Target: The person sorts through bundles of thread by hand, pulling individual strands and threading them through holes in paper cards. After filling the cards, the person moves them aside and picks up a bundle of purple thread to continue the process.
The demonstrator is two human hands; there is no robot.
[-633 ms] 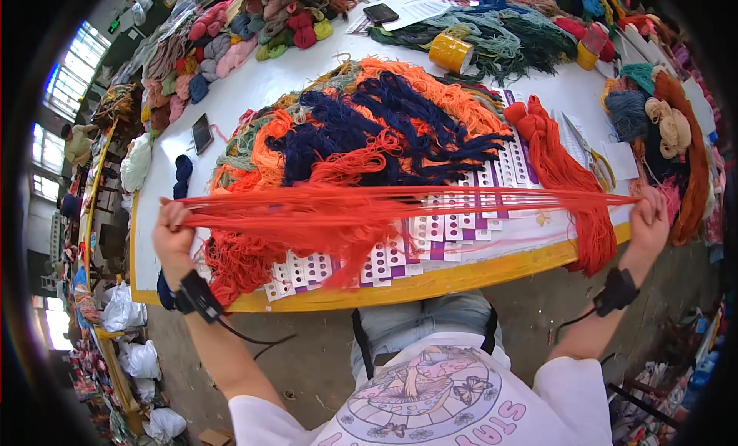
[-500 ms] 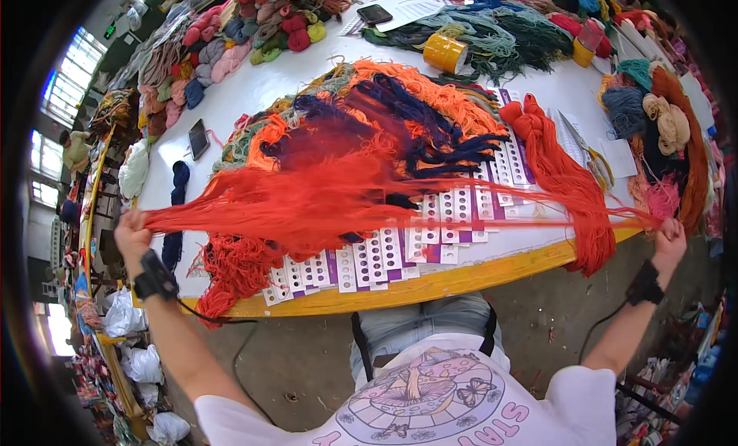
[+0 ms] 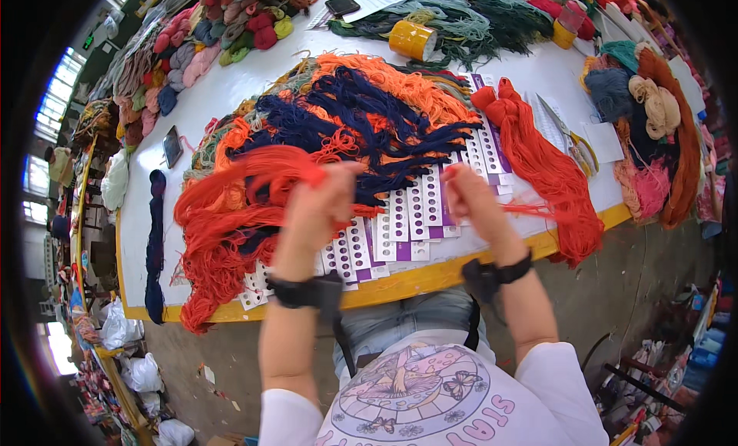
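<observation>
Head view: left hand (image 3: 324, 196) pinching red yarn (image 3: 269, 163) over navy strands (image 3: 377, 117) on bench (image 3: 132, 238); right hand (image 3: 473, 198) blurred, cannot tell whether spread or pinching; knotted red skein (image 3: 538, 162) beside scissors (image 3: 569, 136).

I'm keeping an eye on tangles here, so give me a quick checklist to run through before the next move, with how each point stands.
1. Left hand has the red yarn: ok, strands trail from it toward the left.
2. Right hand has a firm hold: cannot tell; it is blurred, with a bit of red at the fingertips.
3. Scissors clear of both hands: ok, they lie farther right.
4. Dark blue skein apart from the yarn pile: ok, bare tabletop shows between.
5. Punched cards fully uncovered: not ok, yarn lies over part of them.
</observation>
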